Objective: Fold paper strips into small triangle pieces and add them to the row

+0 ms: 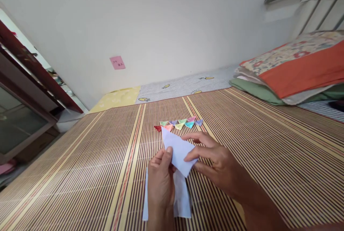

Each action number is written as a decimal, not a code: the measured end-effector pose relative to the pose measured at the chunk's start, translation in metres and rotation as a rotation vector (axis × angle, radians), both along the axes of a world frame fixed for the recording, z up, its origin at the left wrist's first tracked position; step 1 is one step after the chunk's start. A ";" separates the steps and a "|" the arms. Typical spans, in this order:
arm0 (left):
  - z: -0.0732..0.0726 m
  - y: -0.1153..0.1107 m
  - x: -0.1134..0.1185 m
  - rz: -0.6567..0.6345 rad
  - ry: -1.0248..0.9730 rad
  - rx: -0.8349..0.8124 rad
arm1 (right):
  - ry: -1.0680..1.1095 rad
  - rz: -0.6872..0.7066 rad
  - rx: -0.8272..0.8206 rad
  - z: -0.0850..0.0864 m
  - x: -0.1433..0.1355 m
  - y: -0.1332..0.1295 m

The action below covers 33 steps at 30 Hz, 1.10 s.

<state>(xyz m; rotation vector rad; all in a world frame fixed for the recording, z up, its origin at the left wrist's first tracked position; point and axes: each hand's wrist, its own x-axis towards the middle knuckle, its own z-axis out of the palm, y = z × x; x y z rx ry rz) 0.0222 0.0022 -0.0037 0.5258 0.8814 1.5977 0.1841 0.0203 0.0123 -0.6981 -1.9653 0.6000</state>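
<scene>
Both hands at work above a striped bamboo mat (pixel 102 166). Left hand (pixel 161 175) pinches the lower left edge of a folded lavender paper (pixel 178 150), thumb lying on the near face, fingers curled behind. Right hand (pixel 215 157) grips the same paper's right corner: 1 fingertip on the face, thumb at the lower right edge, its tip hidden; another finger reaches the upper edge. Paper is held tilted off the mat between the hands, 1 sharp tip pointing up and left.

Below, a pale blue sheet (pixel 183 198) lies on the mat, partly covered by left hand and wrist. Beyond the paper's tip, small folded paper triangles (pixel 189 125) sit in 2 close rows; 9 show, in red, coral, yellow, cyan, green, pink and purple.

Past the mat's far edge: gingham sheet (pixel 177 88) with yellow fruit motifs, yellow cloth (pixel 118 98) to its left. Pink note (pixel 117 62) with dark handwriting on the white wall (pixel 166 26). Far right, an orange and floral pillow (pixel 303 66) on green bedding (pixel 255 92), below a radiator (pixel 322 12).
</scene>
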 end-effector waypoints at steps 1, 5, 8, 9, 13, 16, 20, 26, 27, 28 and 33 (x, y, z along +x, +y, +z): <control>0.000 0.000 0.000 0.028 -0.002 -0.009 | 0.001 -0.007 0.020 0.001 0.000 -0.001; 0.002 0.000 0.002 0.044 -0.022 -0.012 | -0.001 -0.049 0.055 0.001 -0.002 -0.001; 0.004 -0.002 0.006 0.006 -0.015 0.019 | -0.029 -0.069 0.062 -0.001 -0.005 0.002; 0.004 -0.002 0.007 -0.005 -0.008 0.029 | -0.041 -0.072 0.071 -0.002 -0.005 0.003; 0.001 -0.001 0.007 0.090 0.046 0.035 | -0.044 -0.107 0.062 -0.003 -0.005 0.003; -0.003 0.000 0.005 0.086 0.095 0.051 | 0.036 -0.161 0.005 -0.002 -0.007 0.002; -0.007 -0.002 0.006 0.018 0.167 0.126 | 0.142 -0.276 0.020 -0.002 -0.015 0.003; -0.011 -0.003 0.010 0.000 0.298 0.159 | 0.118 -0.360 0.039 -0.004 -0.020 0.005; -0.012 -0.003 0.010 0.001 0.296 0.156 | 0.115 -0.365 0.042 -0.005 -0.020 0.006; -0.012 -0.003 0.010 0.003 0.286 0.151 | 0.114 -0.371 0.049 -0.005 -0.020 0.006; -0.011 -0.002 0.010 0.002 0.293 0.109 | 0.141 -0.371 0.065 -0.006 -0.019 0.007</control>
